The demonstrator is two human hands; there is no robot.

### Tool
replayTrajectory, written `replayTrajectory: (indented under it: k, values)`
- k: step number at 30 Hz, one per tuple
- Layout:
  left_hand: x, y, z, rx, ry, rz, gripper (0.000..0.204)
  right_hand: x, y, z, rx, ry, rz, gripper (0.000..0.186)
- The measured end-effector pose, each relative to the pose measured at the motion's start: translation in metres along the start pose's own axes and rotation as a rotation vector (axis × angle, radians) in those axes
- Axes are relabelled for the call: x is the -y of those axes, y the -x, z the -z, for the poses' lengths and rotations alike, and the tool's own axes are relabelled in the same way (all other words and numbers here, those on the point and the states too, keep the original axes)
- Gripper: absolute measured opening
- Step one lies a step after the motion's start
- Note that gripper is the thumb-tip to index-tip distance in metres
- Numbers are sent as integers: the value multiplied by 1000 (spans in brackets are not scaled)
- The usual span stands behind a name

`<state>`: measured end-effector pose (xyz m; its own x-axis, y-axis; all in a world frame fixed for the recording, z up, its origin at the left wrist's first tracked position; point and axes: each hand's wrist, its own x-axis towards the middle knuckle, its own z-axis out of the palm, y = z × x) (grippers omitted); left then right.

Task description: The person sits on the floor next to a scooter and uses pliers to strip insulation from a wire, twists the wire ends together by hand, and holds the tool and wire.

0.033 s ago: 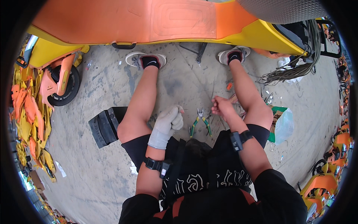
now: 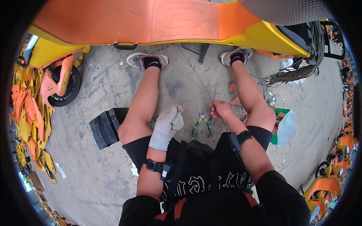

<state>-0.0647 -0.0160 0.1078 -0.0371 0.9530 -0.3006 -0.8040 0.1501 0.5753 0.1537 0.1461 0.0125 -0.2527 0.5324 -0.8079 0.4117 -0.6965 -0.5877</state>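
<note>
My left hand [image 2: 169, 119] wears a pale grey glove and is closed, its fingers curled in above the floor between my knees. Whatever it may grip is hidden. My bare right hand [image 2: 222, 110] has its thumb and fingers pinched together; a thin dark strand shows just above the fingertips, but I cannot tell whether it is held. Between both hands, a pair of pliers [image 2: 202, 122] with green and yellow handles lies on the concrete, jaws pointing away from me and handles spread.
An orange and yellow scooter body [image 2: 184, 22] spans the far side, with a cable bundle [image 2: 298, 73] hanging at its right. A black plastic box [image 2: 105, 130] sits left of my knee, a green and white bag [image 2: 284, 126] by the right one. Yellow and orange panels [image 2: 34, 116] pile up far left.
My right hand has shifted slightly left, closer to the pliers, and its forearm has turned a little. The left hand has barely moved.
</note>
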Motion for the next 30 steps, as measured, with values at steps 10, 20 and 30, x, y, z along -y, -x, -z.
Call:
replayTrajectory:
  k: [10,20,30]
  values:
    - [0,-3,17,-143,97,-182,33,-136,-56,-82,-44,1095,54,55]
    - [-7,-14,-1,-85,51,-138,25,-152,-95,-49,-263,825,21,55]
    - [-1,1,-2,-65,1,-168,13,35,21,-35,-31,330,184,33]
